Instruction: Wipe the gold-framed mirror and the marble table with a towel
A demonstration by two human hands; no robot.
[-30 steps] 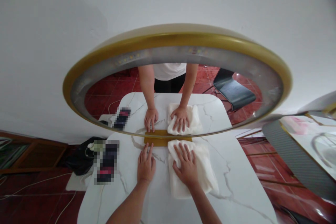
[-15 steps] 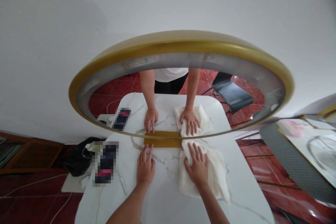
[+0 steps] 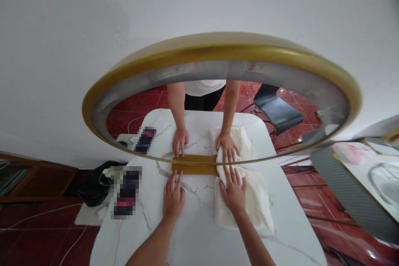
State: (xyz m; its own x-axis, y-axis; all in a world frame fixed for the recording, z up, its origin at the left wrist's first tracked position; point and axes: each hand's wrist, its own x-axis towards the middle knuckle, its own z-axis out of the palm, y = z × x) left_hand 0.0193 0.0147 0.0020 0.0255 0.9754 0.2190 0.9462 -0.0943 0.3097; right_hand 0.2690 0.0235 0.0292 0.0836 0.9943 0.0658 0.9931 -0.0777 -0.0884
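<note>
An oval mirror with a gold rim (image 3: 224, 52) stands on a flat gold base (image 3: 195, 169) on the white marbled table (image 3: 199, 232). My left hand (image 3: 173, 199) rests palm down on the table, fingers stretched, the fingertips touching the left front edge of the base. A folded white towel (image 3: 257, 203) lies right of the base. My right hand (image 3: 233, 189) is flat on this towel with its fingers extended, pressing it down beside the base's right end. Both hands also show in the mirror's glass.
A phone-like, pixelated item (image 3: 127, 193) lies at the table's left side with a cable. Beyond that edge sits a black bag (image 3: 95, 185). A second table (image 3: 368, 174) stands at right, over red floor tiles. A white wall (image 3: 199, 0) rises behind.
My right hand has slid slightly forward, pushing the towel's near-base edge closer to the mirror and bunching it. My left hand stays in place.
</note>
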